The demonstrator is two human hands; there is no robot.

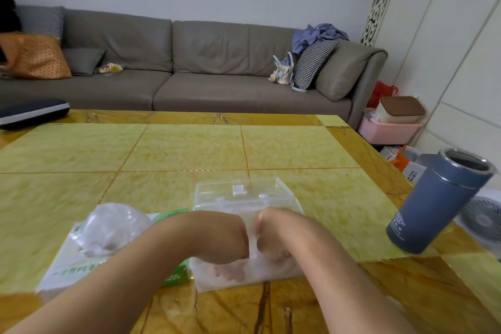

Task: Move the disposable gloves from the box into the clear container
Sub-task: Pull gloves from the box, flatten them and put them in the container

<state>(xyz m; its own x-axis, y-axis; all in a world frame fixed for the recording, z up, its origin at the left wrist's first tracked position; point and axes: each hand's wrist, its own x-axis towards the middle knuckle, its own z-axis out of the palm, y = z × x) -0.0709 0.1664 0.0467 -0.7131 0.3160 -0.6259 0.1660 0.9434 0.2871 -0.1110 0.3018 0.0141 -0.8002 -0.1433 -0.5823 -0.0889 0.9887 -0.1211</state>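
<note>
Reaching down into the clear container (244, 198), the left hand (225, 241) and right hand (273, 238) press together; each grip is hidden, so its state cannot be told. Disposable gloves (113, 228) bulge from the box (81, 266) just left of the container on the surface (162, 152).

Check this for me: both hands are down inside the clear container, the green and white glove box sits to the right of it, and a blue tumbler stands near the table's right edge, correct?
One detail is off. The head view shows the glove box to the left of the clear container, not the right. The rest holds: the left hand and right hand reach into the container, and the blue tumbler stands near the table's right edge.
</note>
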